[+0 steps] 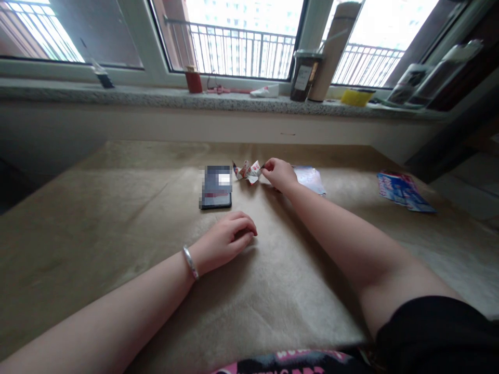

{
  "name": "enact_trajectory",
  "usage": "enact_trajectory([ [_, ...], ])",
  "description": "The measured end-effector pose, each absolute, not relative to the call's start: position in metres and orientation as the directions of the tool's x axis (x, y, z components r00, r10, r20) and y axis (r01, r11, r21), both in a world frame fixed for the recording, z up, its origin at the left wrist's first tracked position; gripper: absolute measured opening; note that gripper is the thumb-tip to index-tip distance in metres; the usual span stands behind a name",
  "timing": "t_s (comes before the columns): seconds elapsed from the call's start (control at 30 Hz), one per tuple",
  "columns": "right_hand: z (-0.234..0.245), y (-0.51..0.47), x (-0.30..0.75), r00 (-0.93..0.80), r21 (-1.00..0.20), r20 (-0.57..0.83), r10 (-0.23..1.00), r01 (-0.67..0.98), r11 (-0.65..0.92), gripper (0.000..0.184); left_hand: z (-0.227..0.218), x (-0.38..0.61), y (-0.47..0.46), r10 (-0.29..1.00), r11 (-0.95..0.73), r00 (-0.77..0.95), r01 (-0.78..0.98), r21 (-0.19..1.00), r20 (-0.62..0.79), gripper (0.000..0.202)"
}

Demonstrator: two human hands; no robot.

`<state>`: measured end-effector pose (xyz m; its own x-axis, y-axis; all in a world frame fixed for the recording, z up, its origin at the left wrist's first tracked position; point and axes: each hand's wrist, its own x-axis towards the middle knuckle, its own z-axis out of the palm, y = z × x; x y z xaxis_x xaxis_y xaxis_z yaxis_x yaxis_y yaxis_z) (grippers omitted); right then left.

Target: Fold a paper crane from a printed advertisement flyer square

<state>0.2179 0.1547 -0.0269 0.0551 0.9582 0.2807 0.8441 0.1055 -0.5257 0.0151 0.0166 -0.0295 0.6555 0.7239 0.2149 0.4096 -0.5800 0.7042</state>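
Observation:
My right hand is over the far middle of the table, thumb and finger pinched on the dark pointed tip of a small paper crane. The crane is folded from white printed paper with red and dark markings. Just left of it lies a phone, its screen blurred out. Nearer to me, my left hand rests on the tabletop with loosely bent fingers and the thumb apart; it holds nothing. Pale printed sheets lie beside my right wrist, which partly covers them.
Blue and red printed papers lie on the right of the brown table. Along the stone windowsill stand a red spool, a dark lidded container, a tall cardboard tube and a yellow item.

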Motion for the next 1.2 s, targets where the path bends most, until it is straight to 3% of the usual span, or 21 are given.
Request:
enact_trajectory([
  [0.23, -0.031, 0.160, 0.215, 0.077, -0.503, 0.315, 0.946, 0.859, 0.097, 0.020, -0.028, 0.015, 0.017, 0.719, -0.586, 0.660, 0.408, 0.700, 0.218, 0.015],
  [0.43, -0.034, 0.155, 0.232, 0.034, -0.643, 0.300, 0.953, 0.745, 0.176, 0.031, -0.029, 0.016, 0.017, 0.710, -0.594, 0.668, 0.399, 0.699, 0.222, 0.014],
  [0.63, -0.036, 0.126, 0.246, -0.057, -0.649, 0.309, 0.949, 0.717, 0.254, 0.026, -0.029, 0.016, 0.017, 0.704, -0.608, 0.672, 0.404, 0.684, 0.228, 0.015],
  [0.9, -0.042, 0.070, 0.269, -0.355, -0.416, 0.324, 0.877, 0.779, 0.469, 0.015, -0.029, 0.016, 0.016, 0.697, -0.630, 0.677, 0.421, 0.652, 0.237, 0.015],
  [1.03, -0.044, 0.072, 0.281, -0.297, -0.364, 0.404, 0.865, 0.816, 0.450, 0.017, -0.029, 0.016, 0.017, 0.700, -0.627, 0.672, 0.417, 0.658, 0.241, 0.015],
  [1.2, -0.049, 0.080, 0.290, -0.273, -0.248, 0.399, 0.875, 0.887, 0.390, 0.029, -0.029, 0.015, 0.016, 0.702, -0.628, 0.670, 0.423, 0.653, 0.241, 0.016],
])
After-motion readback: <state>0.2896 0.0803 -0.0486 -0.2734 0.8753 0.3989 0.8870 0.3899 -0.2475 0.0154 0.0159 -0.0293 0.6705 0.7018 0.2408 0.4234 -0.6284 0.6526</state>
